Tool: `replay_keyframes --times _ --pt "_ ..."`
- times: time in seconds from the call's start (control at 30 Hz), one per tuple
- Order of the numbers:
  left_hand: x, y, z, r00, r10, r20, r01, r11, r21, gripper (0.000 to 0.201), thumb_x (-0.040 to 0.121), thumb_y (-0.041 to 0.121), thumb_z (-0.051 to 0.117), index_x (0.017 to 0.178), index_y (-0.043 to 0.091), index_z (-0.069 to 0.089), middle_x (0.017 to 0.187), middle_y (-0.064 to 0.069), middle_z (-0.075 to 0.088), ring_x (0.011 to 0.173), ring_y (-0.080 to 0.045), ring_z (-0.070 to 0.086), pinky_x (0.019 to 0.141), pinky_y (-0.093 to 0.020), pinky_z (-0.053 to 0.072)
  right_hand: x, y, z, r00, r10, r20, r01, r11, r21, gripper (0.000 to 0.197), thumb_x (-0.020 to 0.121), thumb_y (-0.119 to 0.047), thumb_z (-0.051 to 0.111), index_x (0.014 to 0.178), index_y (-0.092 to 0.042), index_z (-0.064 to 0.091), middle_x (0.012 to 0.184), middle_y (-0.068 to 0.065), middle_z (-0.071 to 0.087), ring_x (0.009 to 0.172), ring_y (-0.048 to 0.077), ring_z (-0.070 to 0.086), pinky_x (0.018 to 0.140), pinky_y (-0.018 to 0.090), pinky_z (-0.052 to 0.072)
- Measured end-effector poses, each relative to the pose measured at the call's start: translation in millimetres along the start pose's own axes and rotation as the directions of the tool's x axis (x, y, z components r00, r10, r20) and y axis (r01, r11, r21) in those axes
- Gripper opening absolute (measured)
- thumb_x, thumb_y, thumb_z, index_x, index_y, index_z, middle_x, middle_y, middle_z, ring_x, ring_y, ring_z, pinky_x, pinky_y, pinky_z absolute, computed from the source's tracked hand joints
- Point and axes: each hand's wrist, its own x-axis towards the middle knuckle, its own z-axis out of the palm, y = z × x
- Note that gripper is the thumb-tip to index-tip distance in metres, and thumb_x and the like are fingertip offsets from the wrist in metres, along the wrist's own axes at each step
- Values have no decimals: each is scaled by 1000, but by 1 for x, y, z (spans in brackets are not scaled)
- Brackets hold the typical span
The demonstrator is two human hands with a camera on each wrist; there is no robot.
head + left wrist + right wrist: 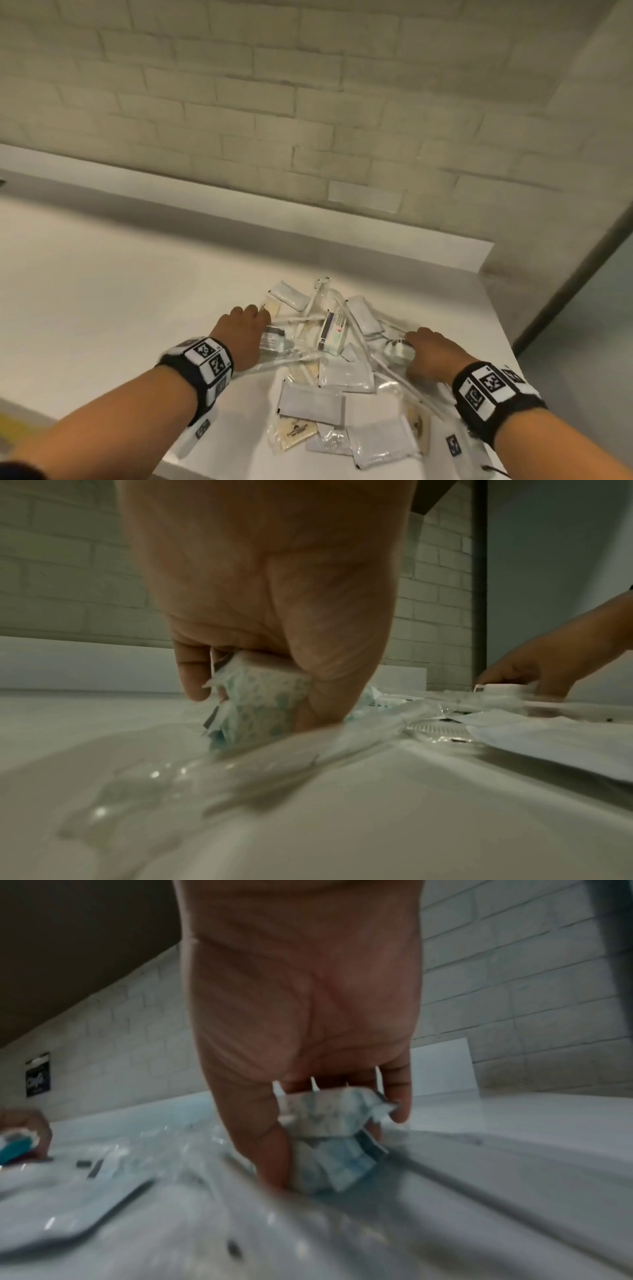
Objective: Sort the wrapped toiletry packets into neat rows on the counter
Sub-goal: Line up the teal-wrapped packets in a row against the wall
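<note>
Our left hand (244, 329) and right hand (432, 350) each grip a small blue-speckled wrapped packet (260, 702); we should lift clear toward nine o'clock on the white desk (102, 294), not dragging the pile (342, 377).

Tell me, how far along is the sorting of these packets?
Barely begun. No rows show yet: the packets still lie in one jumbled heap on the counter. The left hand grips a small patterned packet and the right hand another. The heap remains.

Both hands, left (244, 328) and right (431, 349), palm-down, fingers curled round something small.
</note>
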Motion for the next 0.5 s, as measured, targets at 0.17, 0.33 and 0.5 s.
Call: replay_keyframes --times 0.17,0.33,0.5 --pt "4 6 0 1000 9 24 -10 998 67 51 88 28 46 136 16 37 131 -6 49 114 -26 50 92 -35 42 -1 -23 -39 954 -83 -288 101 994 50 25 76 -26 60 97 -28 46 98 -7 51 103 22 49 79 33 37" --pt "4 8 -1 1000 -8 29 6 997 71 51 88 29 46 135 14 36 131 -6 48 114 -27 50 91 -36 40 -11 -96 -39 838 -509 -196 505 860 -75 53 65 -39 78 112 -34 53 112 -15 55 101 12 42 87 31 34" --pt "2 7 -2 998 23 52 -24 999 24 56 89 42 50 135 14 36 131 -7 47 114 -28 49 94 -37 39 -5 -113 -38 858 -503 -106 492 863 -114 60 83 -20 71 134 -37 45 129 -8 52 113 17 42 98 32 35"
